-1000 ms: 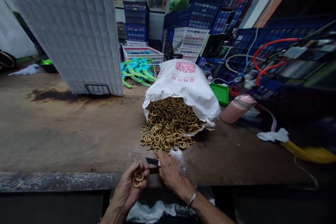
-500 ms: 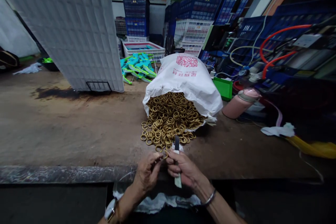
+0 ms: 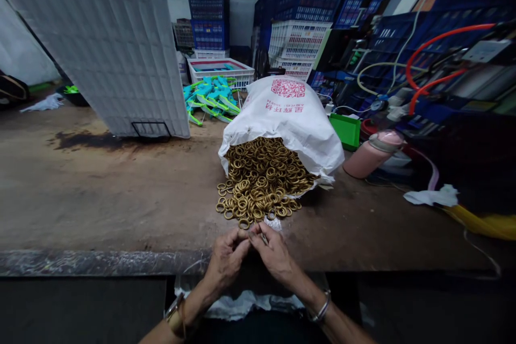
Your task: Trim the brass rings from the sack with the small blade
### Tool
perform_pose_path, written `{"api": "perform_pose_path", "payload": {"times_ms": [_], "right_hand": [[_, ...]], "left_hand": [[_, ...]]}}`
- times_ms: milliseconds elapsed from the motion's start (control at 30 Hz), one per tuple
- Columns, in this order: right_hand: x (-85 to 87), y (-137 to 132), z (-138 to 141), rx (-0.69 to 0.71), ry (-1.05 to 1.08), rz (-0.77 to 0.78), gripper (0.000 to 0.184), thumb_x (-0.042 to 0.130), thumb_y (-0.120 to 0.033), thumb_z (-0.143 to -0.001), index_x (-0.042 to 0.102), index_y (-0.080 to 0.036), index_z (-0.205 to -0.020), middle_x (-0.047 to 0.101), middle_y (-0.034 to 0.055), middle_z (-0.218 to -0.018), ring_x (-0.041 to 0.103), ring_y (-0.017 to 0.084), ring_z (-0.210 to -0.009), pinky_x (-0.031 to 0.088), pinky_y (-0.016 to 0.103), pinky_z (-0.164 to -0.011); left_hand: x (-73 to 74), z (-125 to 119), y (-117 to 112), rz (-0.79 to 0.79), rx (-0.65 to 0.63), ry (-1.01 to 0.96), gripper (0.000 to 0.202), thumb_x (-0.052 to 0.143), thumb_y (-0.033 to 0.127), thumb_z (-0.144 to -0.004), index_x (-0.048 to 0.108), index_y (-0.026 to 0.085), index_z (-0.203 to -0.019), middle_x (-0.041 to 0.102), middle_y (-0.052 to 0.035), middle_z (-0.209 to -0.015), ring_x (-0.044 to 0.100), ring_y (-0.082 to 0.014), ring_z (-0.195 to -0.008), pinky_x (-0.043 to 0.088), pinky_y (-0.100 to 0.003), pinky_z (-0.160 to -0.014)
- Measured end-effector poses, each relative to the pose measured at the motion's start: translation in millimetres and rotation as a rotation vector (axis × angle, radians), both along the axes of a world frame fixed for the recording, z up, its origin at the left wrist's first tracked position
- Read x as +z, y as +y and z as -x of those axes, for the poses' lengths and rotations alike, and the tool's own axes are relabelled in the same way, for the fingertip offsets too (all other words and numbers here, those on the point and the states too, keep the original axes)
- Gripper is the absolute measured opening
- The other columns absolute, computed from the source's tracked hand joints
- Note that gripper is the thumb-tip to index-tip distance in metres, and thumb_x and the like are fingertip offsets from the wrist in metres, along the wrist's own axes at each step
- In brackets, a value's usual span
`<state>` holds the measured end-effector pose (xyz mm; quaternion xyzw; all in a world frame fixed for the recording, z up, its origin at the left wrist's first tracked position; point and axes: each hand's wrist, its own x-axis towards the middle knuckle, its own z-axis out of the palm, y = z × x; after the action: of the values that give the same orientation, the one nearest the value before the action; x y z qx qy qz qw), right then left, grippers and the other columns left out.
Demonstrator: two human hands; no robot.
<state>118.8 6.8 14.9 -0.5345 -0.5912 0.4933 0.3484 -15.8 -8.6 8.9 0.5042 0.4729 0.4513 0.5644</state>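
"On the bench (image 3: 121,193), where are the brass-coloured rings (image 3: 258,193)?"
"Heaped at the sack's (image 3: 290,121) mouth; left hand (image 3: 226,255) and right hand (image 3: 278,259) meet, fingers narrow, any grip hidden."
"Best pinch lightly, staying low."

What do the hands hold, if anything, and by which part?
It cannot be told: left hand and right hand meet at the fingertips, hiding anything held.
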Motion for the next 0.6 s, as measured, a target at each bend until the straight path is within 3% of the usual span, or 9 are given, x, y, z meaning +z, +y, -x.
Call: {"api": "perform_pose_path", "payload": {"times_ms": [267,400,600], "right_hand": [[-17.1,3,-4,-0.006,0.118,0.206,0.034,0.042,-0.045,-0.08,0.042,-0.019,-0.059,0.038,-0.0074,-0.046,0.03,0.005,-0.04,0.024,0.019,-0.041],[-20.0,4,-5,-0.016,0.175,0.237,0.034,0.043,-0.045,-0.08,0.042,-0.018,-0.058,0.041,-0.0067,-0.046,0.032,0.005,-0.04,0.024,0.019,-0.04],[-16.6,4,-8,0.016,0.153,0.18,0.037,0.039,-0.045,-0.082,0.043,-0.018,-0.056,0.043,-0.0053,-0.046,0.034,0.006,-0.041,0.027,0.02,-0.043]], "left_hand": [[4.8,-1,-1,0.305,-0.125,-0.184,0.03,0.055,0.043,-0.075,0.055,0.013,-0.07,0.045,0.0045,-0.05,0.028,-0.0036,-0.037,0.019,-0.017,-0.037],[1.2,-3,-2,0.345,-0.158,-0.363,0.032,0.055,0.045,-0.074,0.051,0.014,-0.067,0.044,0.0045,-0.054,0.024,-0.0023,-0.036,0.015,-0.017,-0.035],[0.4,-7,-4,0.373,-0.13,-0.379,0.031,0.055,0.044,-0.074,0.048,0.015,-0.067,0.047,0.0033,-0.059,0.022,-0.002,-0.037,0.012,-0.018,-0.034]]}}
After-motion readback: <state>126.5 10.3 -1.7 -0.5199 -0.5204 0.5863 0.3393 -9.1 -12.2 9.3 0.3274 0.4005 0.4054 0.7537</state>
